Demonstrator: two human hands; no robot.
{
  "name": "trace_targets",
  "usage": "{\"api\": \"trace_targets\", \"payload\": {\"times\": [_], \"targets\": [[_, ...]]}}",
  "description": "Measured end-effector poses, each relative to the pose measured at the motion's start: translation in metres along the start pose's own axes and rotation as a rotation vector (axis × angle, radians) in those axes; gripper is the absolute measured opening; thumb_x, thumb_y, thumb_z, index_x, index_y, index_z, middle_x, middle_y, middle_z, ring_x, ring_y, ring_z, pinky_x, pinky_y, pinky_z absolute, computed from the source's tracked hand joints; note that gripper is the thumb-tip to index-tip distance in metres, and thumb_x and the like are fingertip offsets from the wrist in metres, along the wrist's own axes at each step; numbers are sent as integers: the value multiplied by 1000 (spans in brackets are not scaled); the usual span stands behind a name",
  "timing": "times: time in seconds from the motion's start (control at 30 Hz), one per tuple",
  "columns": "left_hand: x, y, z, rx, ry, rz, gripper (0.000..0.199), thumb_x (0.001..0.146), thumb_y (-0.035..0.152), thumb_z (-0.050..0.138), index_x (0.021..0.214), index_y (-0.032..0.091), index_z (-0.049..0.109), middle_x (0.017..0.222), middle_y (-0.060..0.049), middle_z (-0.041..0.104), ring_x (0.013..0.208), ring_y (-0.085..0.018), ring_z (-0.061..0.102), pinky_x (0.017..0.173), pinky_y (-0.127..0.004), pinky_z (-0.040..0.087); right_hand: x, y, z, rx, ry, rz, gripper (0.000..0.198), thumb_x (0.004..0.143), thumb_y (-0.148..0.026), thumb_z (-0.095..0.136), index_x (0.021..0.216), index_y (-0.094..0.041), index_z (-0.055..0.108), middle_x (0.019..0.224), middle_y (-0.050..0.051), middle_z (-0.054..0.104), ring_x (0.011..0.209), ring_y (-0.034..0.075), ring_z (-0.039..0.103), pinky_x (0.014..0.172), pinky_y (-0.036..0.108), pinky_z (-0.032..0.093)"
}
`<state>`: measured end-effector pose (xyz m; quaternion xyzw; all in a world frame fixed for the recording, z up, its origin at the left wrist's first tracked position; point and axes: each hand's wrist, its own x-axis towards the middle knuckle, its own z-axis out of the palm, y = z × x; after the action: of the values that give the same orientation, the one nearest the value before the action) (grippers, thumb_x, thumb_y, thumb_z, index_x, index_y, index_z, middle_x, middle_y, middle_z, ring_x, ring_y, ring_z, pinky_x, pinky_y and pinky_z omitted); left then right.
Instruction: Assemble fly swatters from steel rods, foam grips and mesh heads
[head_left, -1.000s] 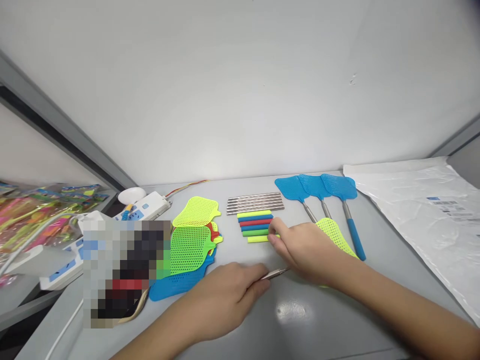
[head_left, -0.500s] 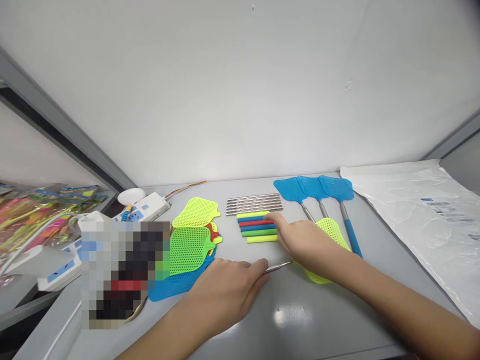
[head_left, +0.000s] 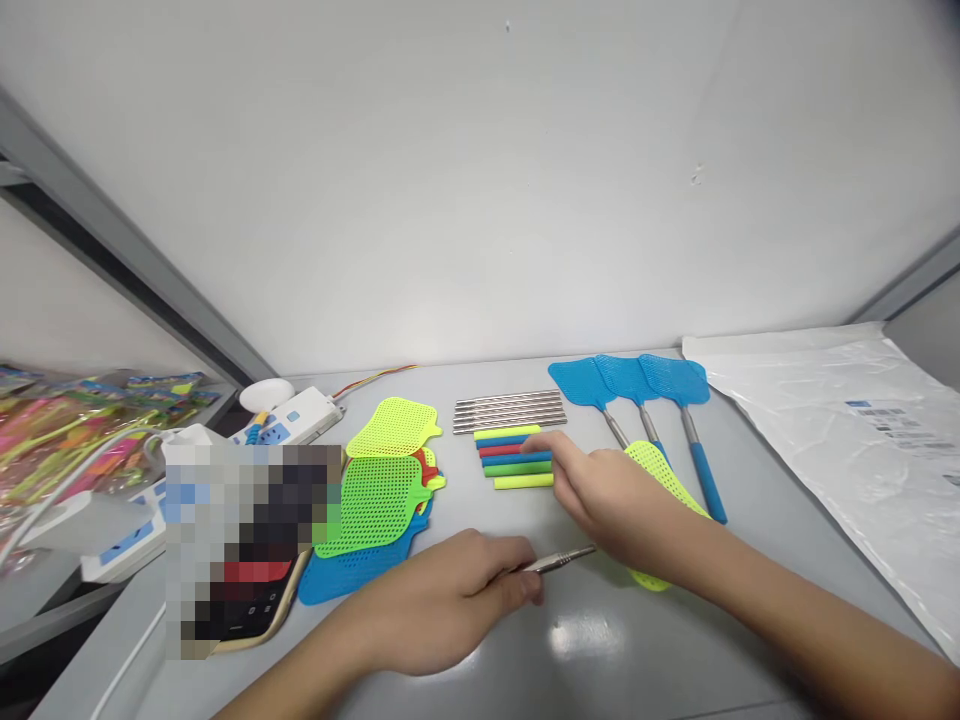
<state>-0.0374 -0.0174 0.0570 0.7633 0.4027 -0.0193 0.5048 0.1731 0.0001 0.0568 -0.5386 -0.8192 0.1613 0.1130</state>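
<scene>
The left hand (head_left: 450, 605), low in the centre of the frame, has a slim metal rod (head_left: 555, 562) pinched between thumb and fingers, the bare end pointing right! Just up and to the right comes the right hand (head_left: 600, 485), fingers bent, index finger out over a row of coloured tubes (head_left: 514, 460) in the middle of the frame: yellow, blue, red, blue, green, yellow. Whether that hand grips one or merely touches, I cannot tell. Right above the row lies a bundle of metal rods (head_left: 510, 412), side by side.

Under the right wrist, a yellow swatter head (head_left: 654, 466) peeks out on both sides. Beyond it, right of centre, three blue swatters (head_left: 622, 377) fan out, their heads overlapping. Left of centre it's a colourful heap of loose swatter heads (head_left: 375, 500), yellow and green over blue, with red showing between!

To the containers! Clear plastic packets (head_left: 97, 430) crowd the left edge, pink, orange and yellow-green pieces showing through. Over on the right sprawls a big white plastic mailer (head_left: 817, 430), printed label in view; what it holds, if anything, I can't see. And lower left, a phone (head_left: 259, 610) lies partly behind a pixelated block, a white power strip (head_left: 304, 413) above it.
</scene>
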Motion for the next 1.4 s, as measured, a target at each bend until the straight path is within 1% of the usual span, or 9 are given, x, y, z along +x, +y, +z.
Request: {"api": "trace_targets", "payload": {"times": [0.23, 0.37, 0.67, 0.87, 1.1, 1.2, 1.27, 1.33, 1.4], "targets": [[5, 0, 0, 19, 109, 5, 40, 98, 51, 34, 83, 21, 56, 77, 2, 57, 74, -15, 52, 64, -25, 32, -1, 7, -21, 159, 81, 23, 37, 96, -22, 31, 129, -24, 46, 66, -1, 55, 59, 16, 50, 51, 25, 24], [7, -2, 3, 36, 149, -2, 38, 96, 50, 37, 77, 20, 49, 71, 3, 51, 67, -13, 48, 60, -25, 32, 1, 6, -17, 136, 55, 7, 38, 94, -19, 33, 131, -19, 45, 58, -4, 49, 51, 15, 44, 51, 26, 20], [33, -19, 29, -671, 39, 50, 39, 84, 56, 59, 89, 20, 47, 73, 8, 43, 40, -6, 50, 36, -20, 42, 3, -5, 8, 110, 77, 11, 59, 94, -19, 36, 150, -21, 22, 60, -3, 52, 48, 14, 42, 51, 25, 24], [36, -17, 33, -705, 56, 33, 40, 89, 59, 50, 90, 19, 47, 71, 4, 57, 41, -10, 60, 23, -12, 20, 2, -14, 23, 133, 152, 8, 60, 93, -24, 37, 152, -25, 21, 78, 3, 64, 63, 17, 56, 57, 25, 36], [34, -18, 23, -922, 233, 115, 31, 94, 45, 50, 81, 17, 47, 62, 6, 56, 26, -2, 35, 31, -19, 43, 5, 3, -4, 207, 349, -15, 53, 96, -42, 42, 142, -19, 36, 110, 12, 64, 100, 27, 58, 89, 43, 44], [32, -17, 17, -1040, 371, 214, 29, 96, 44, 48, 85, 17, 48, 68, 6, 57, 26, 2, 23, 35, -23, 49, 5, 27, -30, 466, 223, 171, 55, 93, -57, 43, 136, -23, 42, 113, 11, 64, 101, 27, 60, 85, 43, 48], [31, -16, 15, -1079, 431, 245, 30, 96, 45, 47, 87, 17, 50, 72, 6, 57, 26, 2, 24, 35, -23, 49, 6, 35, -33, 776, 26, 145, 53, 91, -62, 42, 126, -24, 51, 109, 10, 65, 97, 26, 62, 82, 39, 50], [32, -16, 17, -1106, 466, 247, 31, 96, 46, 46, 89, 17, 50, 74, 6, 56, 26, 2, 25, 34, -22, 48, 5, 31, -21, 1042, -119, 26, 53, 86, -65, 48, 114, -22, 58, 99, 9, 66, 86, 24, 63, 75, 36, 52], [34, -16, 20, -1110, 458, 228, 31, 96, 48, 46, 90, 17, 50, 72, 7, 55, 26, 2, 24, 32, -22, 46, 4, 16, 1, 1133, -58, 51, 40, 83, -57, 61, 97, -20, 62, 84, 5, 63, 73, 18, 60, 67, 31, 51]]}}
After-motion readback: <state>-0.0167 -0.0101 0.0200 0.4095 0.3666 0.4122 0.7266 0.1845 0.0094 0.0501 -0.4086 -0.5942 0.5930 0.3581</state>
